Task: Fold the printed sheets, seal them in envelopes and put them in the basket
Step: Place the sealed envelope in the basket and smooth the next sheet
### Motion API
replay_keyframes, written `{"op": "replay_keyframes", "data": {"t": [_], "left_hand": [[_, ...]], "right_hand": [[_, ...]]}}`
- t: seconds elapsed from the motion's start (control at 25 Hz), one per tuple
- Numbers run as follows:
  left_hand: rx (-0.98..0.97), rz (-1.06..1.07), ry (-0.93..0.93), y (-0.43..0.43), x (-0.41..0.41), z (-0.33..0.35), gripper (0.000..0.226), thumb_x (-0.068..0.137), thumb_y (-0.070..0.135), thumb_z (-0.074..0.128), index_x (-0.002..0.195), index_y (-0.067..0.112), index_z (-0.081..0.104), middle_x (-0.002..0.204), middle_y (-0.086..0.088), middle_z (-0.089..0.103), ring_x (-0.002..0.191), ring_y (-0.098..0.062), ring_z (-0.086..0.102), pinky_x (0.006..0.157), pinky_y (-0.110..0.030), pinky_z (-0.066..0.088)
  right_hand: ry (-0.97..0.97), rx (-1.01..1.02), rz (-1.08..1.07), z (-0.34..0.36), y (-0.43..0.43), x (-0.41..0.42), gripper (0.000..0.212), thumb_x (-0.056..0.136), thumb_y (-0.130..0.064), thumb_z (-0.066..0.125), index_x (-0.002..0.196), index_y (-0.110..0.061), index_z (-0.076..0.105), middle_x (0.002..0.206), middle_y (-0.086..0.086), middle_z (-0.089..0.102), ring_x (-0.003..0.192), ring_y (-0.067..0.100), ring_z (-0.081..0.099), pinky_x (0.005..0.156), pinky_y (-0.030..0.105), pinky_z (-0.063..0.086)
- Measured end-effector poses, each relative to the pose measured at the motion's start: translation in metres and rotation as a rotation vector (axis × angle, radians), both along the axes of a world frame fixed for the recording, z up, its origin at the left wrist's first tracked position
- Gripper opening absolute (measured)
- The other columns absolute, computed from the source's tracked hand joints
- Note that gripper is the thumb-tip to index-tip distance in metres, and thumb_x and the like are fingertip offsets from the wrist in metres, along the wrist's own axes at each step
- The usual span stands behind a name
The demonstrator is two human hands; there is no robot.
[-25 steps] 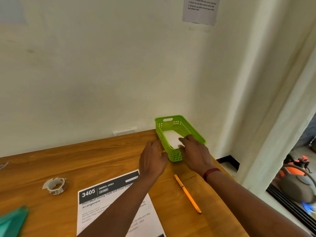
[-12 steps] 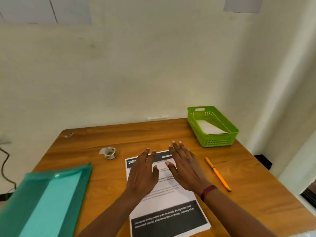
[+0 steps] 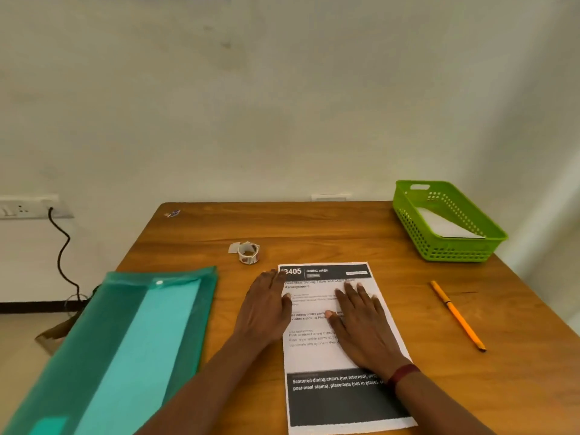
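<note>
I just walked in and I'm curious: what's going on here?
A person holds a printed sheet flat on the table, unfolded: the right hand lies on it, the left hand at its left edge. A white envelope lies in the green basket. An orange pen, a tape roll and a green folder lie nearby.

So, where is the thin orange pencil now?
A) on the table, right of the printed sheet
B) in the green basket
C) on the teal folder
A: the thin orange pencil lies on the wooden table, right of the printed white paper sheet and apart from it.
</note>
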State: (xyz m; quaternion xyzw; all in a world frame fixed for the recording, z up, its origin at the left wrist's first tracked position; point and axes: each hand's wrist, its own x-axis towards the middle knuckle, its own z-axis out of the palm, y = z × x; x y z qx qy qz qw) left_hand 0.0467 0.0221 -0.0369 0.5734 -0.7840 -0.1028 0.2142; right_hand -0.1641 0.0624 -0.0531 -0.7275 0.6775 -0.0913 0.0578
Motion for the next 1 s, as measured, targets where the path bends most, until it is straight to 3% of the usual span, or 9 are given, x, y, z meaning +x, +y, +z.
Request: {"op": "replay_keyframes", "data": {"t": [0.16,0.32,0.44,0.52,0.64,0.8,1.0], "left_hand": [[0.066,-0.014,-0.052,-0.02,-0.001,0.005,0.063,0.098,0.037,0.046,0.153,0.015,0.023,0.16,-0.007,0.023,0.147,-0.023,0.017,0.118,-0.043,0.026],[0.186,-0.048,-0.159,-0.041,-0.008,0.02,0.086,0.09,0.058,0.054,0.155,0.026,0.008,0.164,-0.001,0.007,0.15,-0.028,0.004,0.113,-0.057,0.026],[0.288,-0.097,-0.275,-0.06,-0.011,0.033,0.112,0.075,0.067,0.067,0.155,0.027,0.0,0.164,-0.001,0.005,0.149,-0.031,0.003,0.115,-0.056,0.023],[0.3,-0.115,-0.364,-0.07,-0.015,0.039,0.123,0.068,0.067,0.074,0.155,0.025,-0.001,0.163,-0.004,0.012,0.147,-0.034,0.009,0.115,-0.053,0.022],[0.264,-0.134,-0.5,-0.073,-0.025,0.042,0.124,0.068,0.066,0.075,0.155,0.024,-0.003,0.157,-0.005,0.027,0.142,-0.033,0.02,0.111,-0.056,0.024],[0.29,-0.132,-0.533,-0.073,-0.034,0.045,0.121,0.069,0.059,0.078,0.155,0.025,-0.001,0.155,-0.006,0.026,0.143,-0.033,0.016,0.11,-0.063,0.022],[0.191,-0.077,-0.533,-0.065,-0.027,0.042,0.105,0.067,0.065,0.075,0.15,0.026,0.024,0.145,-0.006,0.035,0.137,-0.029,0.026,0.107,-0.058,0.027]], "right_hand": [[0.023,-0.019,-0.064,-0.005,0.005,0.015,0.086,0.084,-0.063,-0.003,0.153,-0.019,0.022,0.163,0.008,0.013,0.15,0.028,0.008,0.12,0.049,0.007],[0.006,-0.004,-0.076,-0.002,0.01,0.019,0.083,0.086,-0.062,-0.001,0.154,-0.019,0.021,0.163,0.008,0.012,0.15,0.028,0.009,0.12,0.048,0.006],[-0.089,0.003,-0.066,0.009,0.004,0.014,0.067,0.096,-0.056,0.031,0.152,-0.019,0.024,0.161,0.008,0.017,0.149,0.027,0.012,0.121,0.044,0.01],[-0.099,-0.056,-0.022,0.026,-0.011,0.0,0.069,0.091,-0.049,0.054,0.149,-0.02,0.03,0.157,0.008,0.028,0.146,0.028,0.02,0.119,0.043,0.02],[0.077,0.041,0.008,0.052,-0.044,-0.029,0.088,0.079,-0.051,0.072,0.149,-0.024,0.027,0.157,0.006,0.027,0.147,0.031,0.016,0.115,0.053,0.021],[0.193,0.23,0.067,0.063,-0.078,-0.04,0.11,0.07,-0.053,0.079,0.154,-0.025,0.012,0.161,0.007,0.016,0.149,0.035,0.0,0.112,0.068,0.01],[0.349,0.176,0.16,0.069,-0.086,-0.027,0.111,0.067,-0.05,0.082,0.152,-0.023,0.016,0.148,0.011,0.033,0.144,0.034,0.018,0.111,0.069,0.014]]}}
